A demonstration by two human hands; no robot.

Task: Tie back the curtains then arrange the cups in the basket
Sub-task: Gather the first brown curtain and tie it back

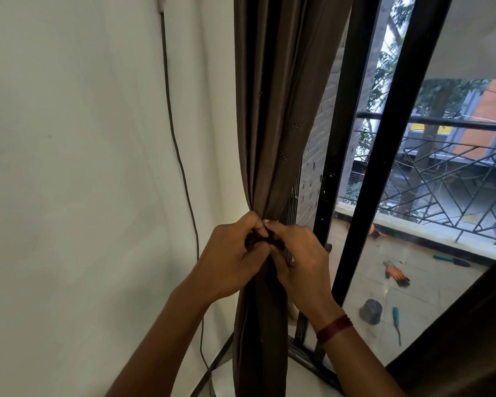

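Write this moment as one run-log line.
step: tie-back | left hand: grips dark fabric tie | right hand: grips same tie | brown fabric curtain: gathered

This is a room in a home: a plain white wall (69,167), a brown curtain (269,110) and a black-framed glass door (382,167) onto a tiled balcony (361,267) with a metal railing (447,123), and neighbouring buildings (487,110) beyond.

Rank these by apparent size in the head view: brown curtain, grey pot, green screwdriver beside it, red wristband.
1. brown curtain
2. grey pot and red wristband, about alike; the wristband is nearer, so unranked
3. green screwdriver
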